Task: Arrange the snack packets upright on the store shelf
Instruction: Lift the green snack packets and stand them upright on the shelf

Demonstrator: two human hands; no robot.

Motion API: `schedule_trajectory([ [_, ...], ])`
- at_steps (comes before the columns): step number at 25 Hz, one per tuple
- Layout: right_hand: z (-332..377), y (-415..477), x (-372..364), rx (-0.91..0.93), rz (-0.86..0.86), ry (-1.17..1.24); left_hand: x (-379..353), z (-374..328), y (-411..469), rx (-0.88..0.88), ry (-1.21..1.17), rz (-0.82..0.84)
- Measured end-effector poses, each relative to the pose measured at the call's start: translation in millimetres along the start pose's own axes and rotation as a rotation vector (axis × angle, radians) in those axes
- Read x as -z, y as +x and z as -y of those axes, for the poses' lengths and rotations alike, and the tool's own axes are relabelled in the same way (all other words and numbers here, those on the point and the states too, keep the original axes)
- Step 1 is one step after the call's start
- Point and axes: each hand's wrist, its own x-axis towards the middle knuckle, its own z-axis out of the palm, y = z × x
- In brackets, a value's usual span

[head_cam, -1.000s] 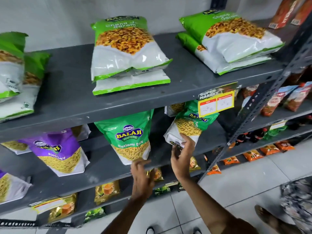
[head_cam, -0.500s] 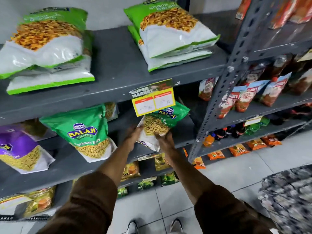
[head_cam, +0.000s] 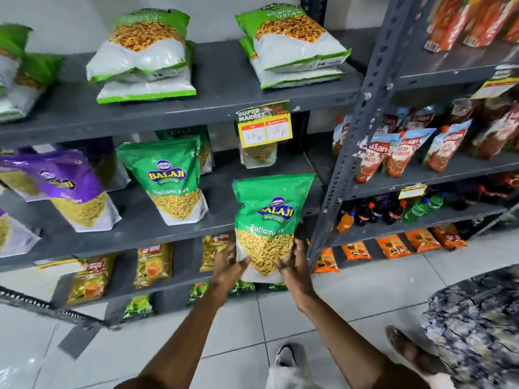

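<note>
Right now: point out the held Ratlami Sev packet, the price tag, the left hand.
held Ratlami Sev packet [head_cam: 273,211], head view, logo on front.
price tag [head_cam: 265,130], head view, yellow centre.
left hand [head_cam: 229,269], head view, back of hand.

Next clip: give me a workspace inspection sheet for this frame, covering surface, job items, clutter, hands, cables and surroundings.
Surface: grey metal middle shelf, bare patches between packets.
Job's things: green Ratlami Sev packet held upright in front of the shelf edge; second green packet and purple packet standing, leaning a little; Chana Garam stacks lying flat on the top shelf.
Clutter: yellow price tag hanging over a small packet behind it.
Grippers: left hand and right hand grip the held packet's lower sides, fingers wrapped around it.
Cables: nothing seen.
Surroundings: tomato pouches, drink bottles, tiled floor, a second person's foot at right.
</note>
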Motion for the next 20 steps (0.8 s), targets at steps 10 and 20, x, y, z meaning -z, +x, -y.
schedule_trajectory([
  [10, 8.4, -81.5, -0.5, 0.245, 0.031, 0.015, 30.6, -1.5, -78.2, -0.089, -0.149, 0.01],
  [20, 10.6, -42.6, 15.2, 0.082, 0.075, -0.178, 2.7, 11.2, -51.0, -0.048, 0.118, -0.031],
])
